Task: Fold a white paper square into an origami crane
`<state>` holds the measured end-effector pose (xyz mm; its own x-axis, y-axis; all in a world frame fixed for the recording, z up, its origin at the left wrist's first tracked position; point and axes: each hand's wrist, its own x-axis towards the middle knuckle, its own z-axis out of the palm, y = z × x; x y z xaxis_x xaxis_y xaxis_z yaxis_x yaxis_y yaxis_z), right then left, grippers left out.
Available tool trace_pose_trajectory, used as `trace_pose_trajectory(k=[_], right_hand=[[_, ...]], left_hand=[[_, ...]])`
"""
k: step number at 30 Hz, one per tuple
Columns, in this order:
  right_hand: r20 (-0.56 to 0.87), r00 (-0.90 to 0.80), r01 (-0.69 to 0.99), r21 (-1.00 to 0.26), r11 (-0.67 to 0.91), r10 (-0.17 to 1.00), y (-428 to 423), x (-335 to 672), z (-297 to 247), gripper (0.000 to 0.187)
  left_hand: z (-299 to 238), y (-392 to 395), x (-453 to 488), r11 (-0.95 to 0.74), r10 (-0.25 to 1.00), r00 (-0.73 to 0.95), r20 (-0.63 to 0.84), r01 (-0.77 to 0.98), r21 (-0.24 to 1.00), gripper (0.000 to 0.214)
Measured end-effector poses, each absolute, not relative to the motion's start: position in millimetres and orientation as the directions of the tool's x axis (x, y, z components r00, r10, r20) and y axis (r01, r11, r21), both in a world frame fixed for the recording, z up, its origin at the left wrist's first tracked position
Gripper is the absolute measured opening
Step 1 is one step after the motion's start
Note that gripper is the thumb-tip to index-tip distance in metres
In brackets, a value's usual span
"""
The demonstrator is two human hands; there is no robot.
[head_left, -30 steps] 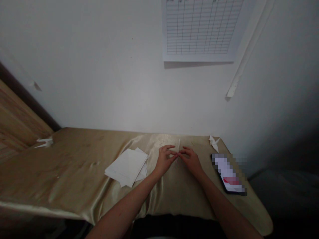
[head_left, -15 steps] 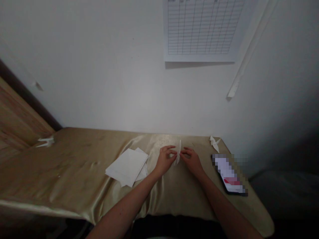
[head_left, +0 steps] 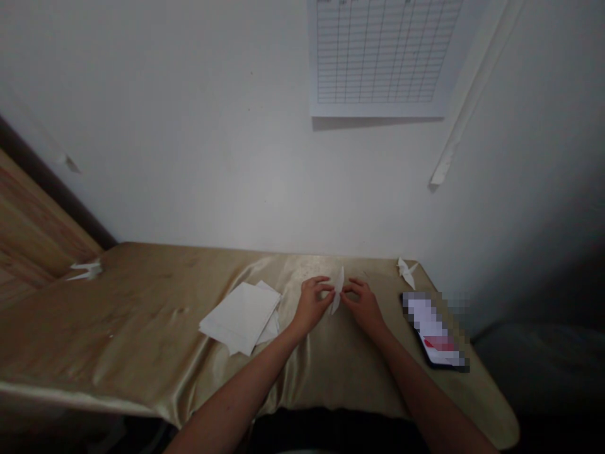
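In the head view, the folded paper (head_left: 339, 290) stands narrow and upright between the fingertips of 2 hands, above the counter (head_left: 350, 372). The left hand (head_left: 312, 304) pinches its left side, thumb and forefinger nearly together, the other fingers loosely curved and apart from it. The right hand (head_left: 363, 304) grips the right side likewise, its upper fingers lifted off the paper. White sheets (head_left: 241, 317) lie left of the hands; a phone (head_left: 431, 334) and a paper crane (head_left: 406, 273) lie right.
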<state>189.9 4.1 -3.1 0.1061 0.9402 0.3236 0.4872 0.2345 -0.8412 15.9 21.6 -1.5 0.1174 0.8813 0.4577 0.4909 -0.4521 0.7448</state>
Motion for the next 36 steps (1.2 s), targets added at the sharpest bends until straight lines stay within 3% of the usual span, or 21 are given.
trace_pose_trajectory(k=[16, 23, 36], right_hand=[[0.428, -0.018, 0.476, -0.791, 0.384, 0.904, 6.2, 190.1, -3.1, 0.009], [0.381, 0.069, 0.496, -0.815, 0.299, 0.922, 7.0, 189.8, -8.8, 0.014], [0.450, 0.056, 0.531, -0.769, 0.355, 0.891, 7.2, 189.7, -6.4, 0.022]], left_hand=[[1.6, 30.6, 9.8, -0.446, 0.893, 0.173, 0.416, 0.474, 0.759, 0.012], [4.2, 27.6, 9.1, -0.446, 0.894, 0.195, 0.403, 0.449, 0.774, 0.008], [2.6, 23.7, 12.4, -0.473, 0.879, 0.171, 0.445, 0.425, 0.772, 0.006]])
